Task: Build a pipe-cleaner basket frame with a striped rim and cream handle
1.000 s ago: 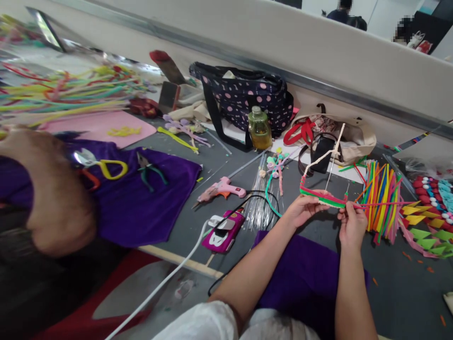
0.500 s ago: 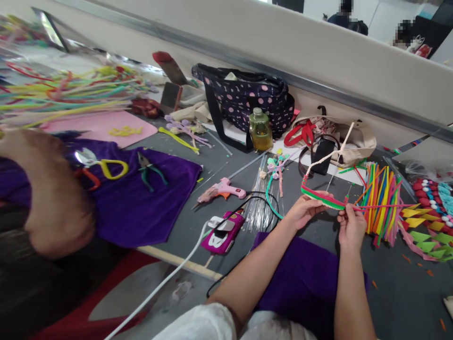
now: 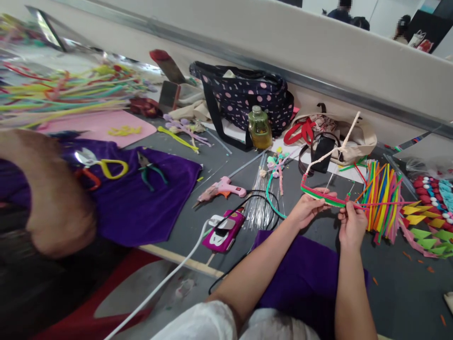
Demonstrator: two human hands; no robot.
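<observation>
A curved strip of red, pink and green pipe cleaners [image 3: 320, 195] hangs above the grey table, with a white fuzzy stem [image 3: 336, 146] rising from it. My left hand [image 3: 307, 210] grips the strip from below at its left part. My right hand [image 3: 350, 222] pinches its right end, where a thin pink strand runs off to the right. A bundle of coloured pipe cleaners [image 3: 382, 198] lies just right of my right hand. A purple cloth [image 3: 300, 278] lies under my forearms.
A pink glue gun [image 3: 222, 189], a pink car-shaped item [image 3: 224, 231] with cables, pliers [image 3: 150, 170] and scissors [image 3: 102, 165] on a second purple cloth [image 3: 141, 203]. A dotted bag [image 3: 244, 99], a bottle [image 3: 259, 128] and a beige bag [image 3: 354, 137] stand by the wall. Another person's head [image 3: 46, 193] is at left.
My hands and the strip stay almost in place; the white stem has swung slightly, and my right fingers have shifted a little along the strip's right end.
</observation>
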